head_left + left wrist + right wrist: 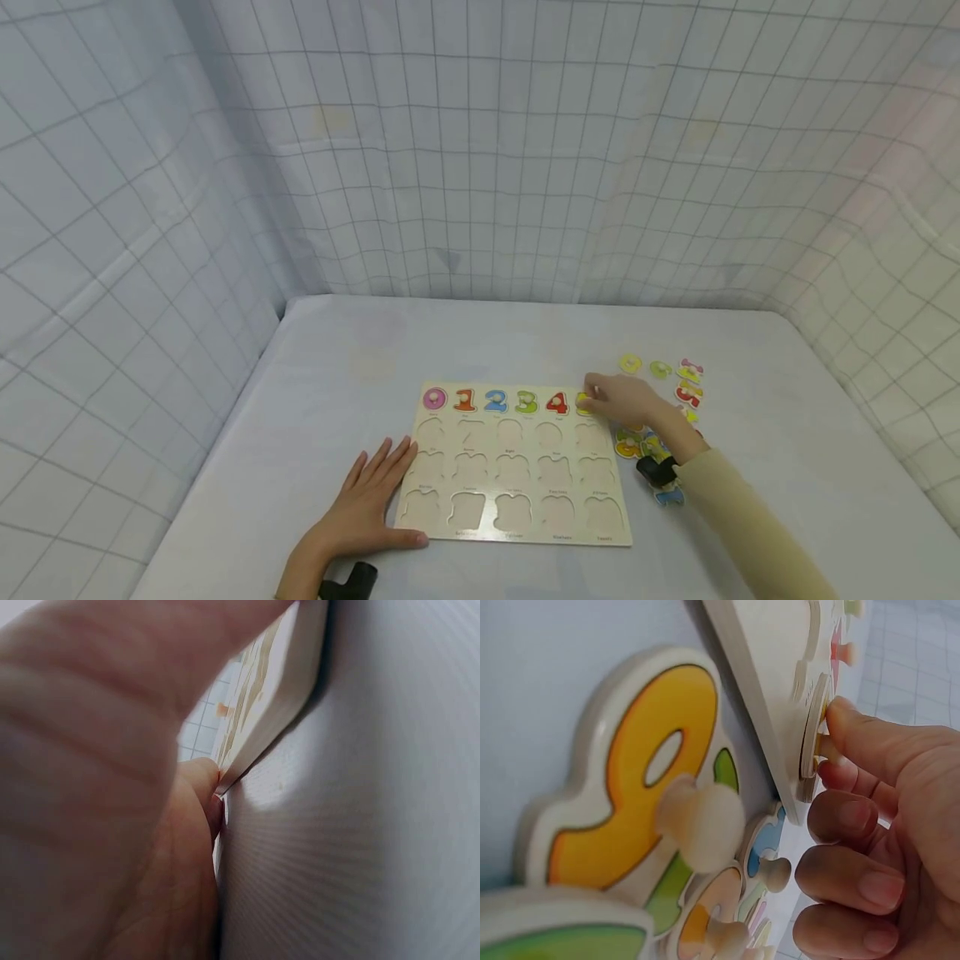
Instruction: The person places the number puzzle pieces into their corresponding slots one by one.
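A splayed left hand (367, 504) is touching the left edge of a puzzle board (491, 439) on the tabletop (337, 350) before us, three nearer rows standing unfilled, loose pieces (628, 444) lying alongside, as the right hand (628, 400) is pinching a yellow piece (814, 727) beside numbers 0 to 4 (496, 402) already sitting in place.

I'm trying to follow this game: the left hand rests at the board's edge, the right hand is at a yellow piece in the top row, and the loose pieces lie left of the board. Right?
Not quite: the loose pieces lie right of the board, as the head view shows. The left hand and right hand are where you say.
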Available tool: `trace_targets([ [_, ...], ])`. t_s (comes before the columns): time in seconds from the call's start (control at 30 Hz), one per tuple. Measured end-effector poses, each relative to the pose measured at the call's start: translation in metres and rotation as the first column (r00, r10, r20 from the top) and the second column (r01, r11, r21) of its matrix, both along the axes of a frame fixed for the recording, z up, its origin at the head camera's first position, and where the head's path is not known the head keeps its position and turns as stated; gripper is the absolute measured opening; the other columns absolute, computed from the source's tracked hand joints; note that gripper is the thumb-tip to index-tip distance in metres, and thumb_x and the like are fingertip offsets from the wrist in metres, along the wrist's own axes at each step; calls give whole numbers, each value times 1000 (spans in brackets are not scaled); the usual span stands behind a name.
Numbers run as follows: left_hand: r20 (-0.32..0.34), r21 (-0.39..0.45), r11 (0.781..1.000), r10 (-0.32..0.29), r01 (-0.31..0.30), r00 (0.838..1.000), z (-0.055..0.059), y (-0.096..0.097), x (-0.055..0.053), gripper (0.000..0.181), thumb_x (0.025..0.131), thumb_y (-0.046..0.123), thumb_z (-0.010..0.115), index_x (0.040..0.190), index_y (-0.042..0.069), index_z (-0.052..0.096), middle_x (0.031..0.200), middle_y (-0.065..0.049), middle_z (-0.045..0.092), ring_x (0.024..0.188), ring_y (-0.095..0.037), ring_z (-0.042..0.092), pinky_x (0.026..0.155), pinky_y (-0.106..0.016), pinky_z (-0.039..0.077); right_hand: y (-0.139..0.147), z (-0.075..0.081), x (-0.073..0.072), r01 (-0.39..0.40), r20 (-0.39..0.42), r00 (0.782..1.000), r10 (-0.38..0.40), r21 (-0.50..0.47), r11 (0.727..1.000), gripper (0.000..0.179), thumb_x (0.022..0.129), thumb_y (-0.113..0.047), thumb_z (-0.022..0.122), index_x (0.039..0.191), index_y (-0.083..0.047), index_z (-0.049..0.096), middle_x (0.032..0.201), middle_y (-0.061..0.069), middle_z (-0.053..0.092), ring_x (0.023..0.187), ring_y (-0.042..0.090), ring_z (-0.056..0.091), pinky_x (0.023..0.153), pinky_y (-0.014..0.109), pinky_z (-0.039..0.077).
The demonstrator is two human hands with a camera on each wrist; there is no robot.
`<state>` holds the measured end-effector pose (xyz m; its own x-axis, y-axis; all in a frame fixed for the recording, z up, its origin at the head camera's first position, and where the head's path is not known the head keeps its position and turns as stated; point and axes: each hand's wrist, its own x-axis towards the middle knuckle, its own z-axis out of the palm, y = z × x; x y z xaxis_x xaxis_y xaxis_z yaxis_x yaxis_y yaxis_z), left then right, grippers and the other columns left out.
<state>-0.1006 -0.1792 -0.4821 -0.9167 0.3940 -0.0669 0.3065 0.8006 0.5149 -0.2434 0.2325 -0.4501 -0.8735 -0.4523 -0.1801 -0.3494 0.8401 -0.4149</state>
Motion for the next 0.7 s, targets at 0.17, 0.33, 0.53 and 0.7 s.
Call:
trace_targets([
  [0.17, -17, 16, 1000, 0, 0, 1000, -1, -1, 0, 119, 61, 73, 70, 151, 9, 25, 156, -5, 19, 143, -29, 6, 111, -51, -2, -4, 2, 0, -13, -20, 1000, 13, 13, 1000, 22, 93, -33, 61, 84, -18, 48, 58, -4, 42, 44, 11, 38, 42, 25, 29],
  [0.33, -42, 7, 1000, 7, -7, 999, -2, -2, 0, 120, 60, 74, 69, 151, 9, 26, 156, -5, 20, 143, -29, 8, 111, -51, 0, -5, 2, 0, -13, -28, 1000, 13, 24, 1000, 22, 93, -34, 62, 84, -19, 48, 59, -5, 43, 47, 11, 38, 44, 25, 29],
  [0.53, -39, 8, 1000, -2, 2, 999, -2, -2, 0, 119, 61, 74, 69, 151, 10, 25, 156, -5, 20, 143, -29, 8, 111, -52, 0, -7, 1, 1, 17, -46, 999, -15, 53, 998, 22, 92, -35, 62, 85, -18, 49, 60, -5, 47, 48, 11, 40, 45, 25, 30],
  [0.7, -12, -3, 1000, -5, 5, 1000, -2, -1, -1, 119, 61, 75, 69, 151, 10, 24, 157, -4, 18, 143, -28, 6, 111, -51, -1, -5, -1, 3, 91, -5, 996, -91, 27, 995, 26, 91, -40, 63, 91, -15, 54, 61, -3, 51, 48, 13, 43, 43, 27, 35],
])
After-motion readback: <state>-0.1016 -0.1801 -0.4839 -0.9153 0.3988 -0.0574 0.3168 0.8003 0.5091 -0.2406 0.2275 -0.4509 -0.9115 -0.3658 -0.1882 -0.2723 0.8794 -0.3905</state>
